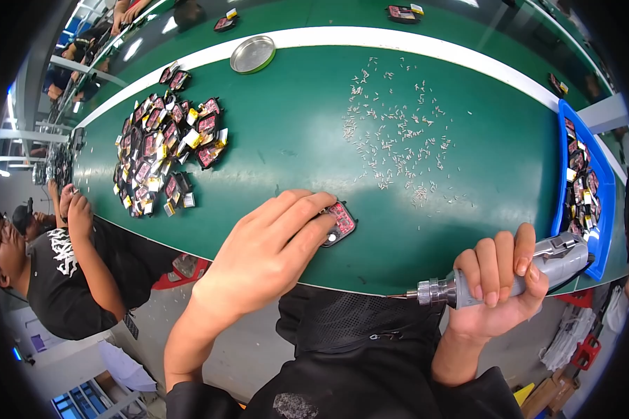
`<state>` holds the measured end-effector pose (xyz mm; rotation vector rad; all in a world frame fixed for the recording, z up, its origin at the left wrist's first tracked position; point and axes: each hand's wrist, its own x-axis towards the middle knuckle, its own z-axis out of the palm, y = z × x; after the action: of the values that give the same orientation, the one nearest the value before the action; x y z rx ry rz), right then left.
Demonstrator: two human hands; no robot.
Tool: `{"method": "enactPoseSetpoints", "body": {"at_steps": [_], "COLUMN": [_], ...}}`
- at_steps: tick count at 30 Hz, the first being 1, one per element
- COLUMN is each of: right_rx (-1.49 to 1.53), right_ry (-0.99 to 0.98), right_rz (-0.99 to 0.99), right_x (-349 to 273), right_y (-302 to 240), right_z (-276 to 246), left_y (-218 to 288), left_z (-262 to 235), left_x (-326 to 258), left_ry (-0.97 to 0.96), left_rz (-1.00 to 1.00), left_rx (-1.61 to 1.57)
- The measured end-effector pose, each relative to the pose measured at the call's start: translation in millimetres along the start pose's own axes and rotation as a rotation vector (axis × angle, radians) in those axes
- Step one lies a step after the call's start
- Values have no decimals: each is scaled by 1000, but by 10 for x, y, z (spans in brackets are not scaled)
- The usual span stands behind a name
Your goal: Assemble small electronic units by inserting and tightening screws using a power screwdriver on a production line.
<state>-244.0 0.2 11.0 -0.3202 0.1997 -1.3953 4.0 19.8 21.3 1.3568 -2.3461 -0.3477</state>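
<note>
Near the table's front edge lies a small black case with a red circuit board [342,222]. My left hand [269,244] reaches over its left side, fingers bent and closed on it; they hide part of the board. To the right, my right hand [500,279] is wrapped round a grey electric screwdriver [461,288]. The screwdriver lies nearly level, its thin bit pointing left, apart from the case. Many tiny silvery screws [398,140] are scattered on the green table beyond the case.
A heap of similar cases [147,157] covers the left of the table [286,133]. A blue bin [604,209] of such cases stands at the right edge. A round metal tin [253,54] sits by the white rail. Another person [70,272] works at the left.
</note>
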Motion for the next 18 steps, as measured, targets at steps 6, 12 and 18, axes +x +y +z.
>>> {"method": "enactPoseSetpoints", "body": {"at_steps": [6, 12, 18], "right_rx": [-12, -45, -71], "right_ry": [3, 21, 53], "right_rz": [26, 120, 242], "right_x": [-11, -103, -222], "right_y": [28, 74, 189], "right_z": [-21, -92, -57], "left_y": [14, 20, 219], "left_z": [61, 113, 257], "left_x": [113, 77, 9], "left_ry": [-9, 36, 73], "left_rz": [113, 197, 206], "left_rx": [89, 151, 278]}}
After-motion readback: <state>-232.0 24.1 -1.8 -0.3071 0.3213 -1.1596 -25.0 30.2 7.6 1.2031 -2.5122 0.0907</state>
